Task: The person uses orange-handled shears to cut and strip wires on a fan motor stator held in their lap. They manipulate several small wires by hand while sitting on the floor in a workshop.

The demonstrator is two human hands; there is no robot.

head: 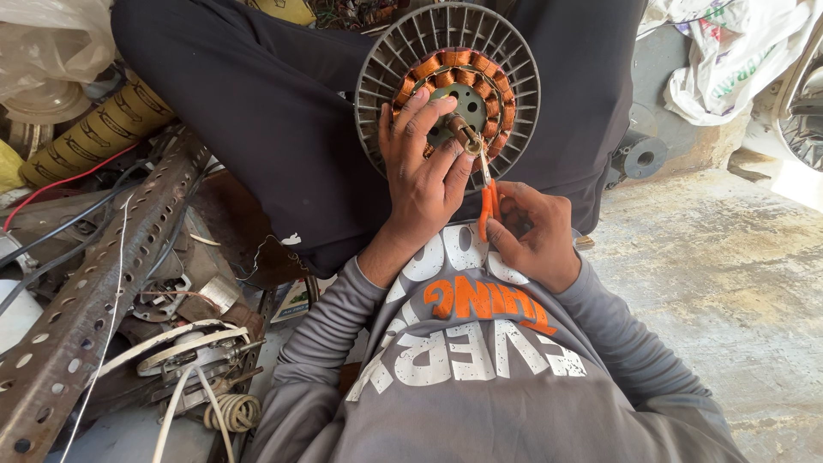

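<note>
On the lap, against black trousers: fan motor stator (447,86) held upright, cutter at its centre.

Left hand (424,167) lies spread over the lower half of the grey finned housing, fingertips on the ring of copper windings (491,86), steadying it without a closed grip. Right hand (536,236) is clenched round the orange handles of small side cutters (488,193); the tip sits at the hub beside the shaft (464,135); whether the blades are closed cannot be told. Judgement: keep the housing braced against the knee, work only the one strand at the tip, and hold the blades clear of neighbouring coils, since a nick in the enamel would spoil a winding. Perforated steel angle (86,300) and loose wires lie to the left, well apart.
</note>
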